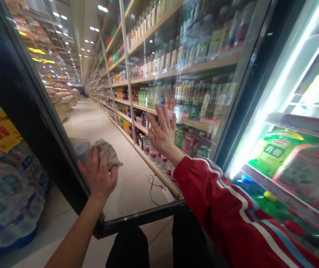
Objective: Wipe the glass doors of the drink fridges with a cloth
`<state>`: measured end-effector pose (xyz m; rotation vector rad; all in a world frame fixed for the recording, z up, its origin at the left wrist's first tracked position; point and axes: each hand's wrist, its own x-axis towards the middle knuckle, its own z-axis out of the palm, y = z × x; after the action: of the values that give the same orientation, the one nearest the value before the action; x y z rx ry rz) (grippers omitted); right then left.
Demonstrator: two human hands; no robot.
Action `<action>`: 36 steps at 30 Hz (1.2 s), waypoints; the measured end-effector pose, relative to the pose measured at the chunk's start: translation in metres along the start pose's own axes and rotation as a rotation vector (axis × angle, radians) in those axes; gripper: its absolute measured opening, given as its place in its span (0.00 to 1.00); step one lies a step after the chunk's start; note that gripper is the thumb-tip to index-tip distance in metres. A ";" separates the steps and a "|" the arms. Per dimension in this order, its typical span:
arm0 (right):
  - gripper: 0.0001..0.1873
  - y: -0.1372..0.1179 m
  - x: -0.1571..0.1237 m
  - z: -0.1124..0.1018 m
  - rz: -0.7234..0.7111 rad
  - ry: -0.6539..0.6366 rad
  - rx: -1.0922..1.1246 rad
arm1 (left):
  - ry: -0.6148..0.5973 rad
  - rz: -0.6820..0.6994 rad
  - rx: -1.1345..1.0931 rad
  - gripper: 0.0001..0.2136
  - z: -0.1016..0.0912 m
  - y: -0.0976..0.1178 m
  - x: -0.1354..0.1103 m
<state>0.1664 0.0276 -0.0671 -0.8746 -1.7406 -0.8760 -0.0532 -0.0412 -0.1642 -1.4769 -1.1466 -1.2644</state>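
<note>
The left hand [100, 178] lies on the glass pane [133, 190] of a cooler door, its bent fingers holding a crumpled cloth [110, 150] against the surface, low down beside the dark door frame [56, 156]. The right hand [162, 134] is empty, its fingers loose and fanned out in front of the pane; whether they touch it cannot be told. Uneven pressure seems the likeliest source of trouble: a hard push from the left might swing the door, knocking the frame into the wrapped bottles [8, 201] outside it or bringing its lower edge against the knees [130, 245] close by. Because the left knuckles sit so near the frame, a slide that way could jam them or snag the cloth, and the bunched fabric may slip from under the palm if the pressure eases. Should the bare right fingertips meet the glass, they would probably leave prints. The red sleeve [217, 201] passes near the stocked shelf [287, 201], so drawing the elbow back carelessly could disturb the packs [273, 152] there.
</note>
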 end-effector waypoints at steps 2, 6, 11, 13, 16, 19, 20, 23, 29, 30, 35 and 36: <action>0.28 0.000 0.005 0.001 -0.011 0.004 -0.014 | -0.008 -0.018 -0.009 0.24 0.003 0.006 0.000; 0.27 -0.001 0.003 0.005 -0.033 0.047 0.003 | -0.074 0.017 -0.019 0.26 0.012 0.024 -0.003; 0.27 0.001 0.000 0.012 -0.033 0.131 0.117 | -0.131 0.025 0.100 0.26 -0.001 0.000 -0.016; 0.28 0.001 -0.001 0.014 -0.040 0.159 0.139 | -0.106 -0.024 0.145 0.27 -0.010 -0.018 -0.019; 0.29 0.000 -0.001 0.016 -0.038 0.184 0.157 | -0.097 -0.077 0.142 0.27 -0.016 -0.031 -0.017; 0.28 -0.001 -0.001 0.015 -0.020 0.162 0.147 | -0.095 -0.064 0.059 0.26 -0.008 -0.025 -0.011; 0.27 -0.001 -0.001 0.015 -0.013 0.144 0.140 | -0.090 -0.040 0.032 0.25 -0.004 -0.021 -0.009; 0.25 -0.003 0.001 0.012 0.008 0.089 0.125 | -0.088 0.052 0.000 0.25 0.005 -0.014 -0.005; 0.25 -0.001 0.004 0.012 0.001 0.022 0.072 | -0.028 -0.003 0.035 0.26 0.004 -0.027 0.034; 0.25 -0.001 0.004 0.012 0.001 0.012 0.065 | 0.010 -0.032 0.045 0.27 0.002 -0.029 0.045; 0.25 -0.001 0.000 0.009 0.009 -0.016 0.065 | -0.015 -0.067 0.059 0.27 -0.008 -0.024 0.059; 0.25 -0.001 -0.001 0.009 0.009 -0.021 0.065 | -0.022 -0.044 0.059 0.27 -0.008 -0.024 0.051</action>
<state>0.1618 0.0345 -0.0709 -0.8511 -1.7722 -0.8028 -0.0749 -0.0388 -0.1120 -1.4325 -1.2266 -1.2362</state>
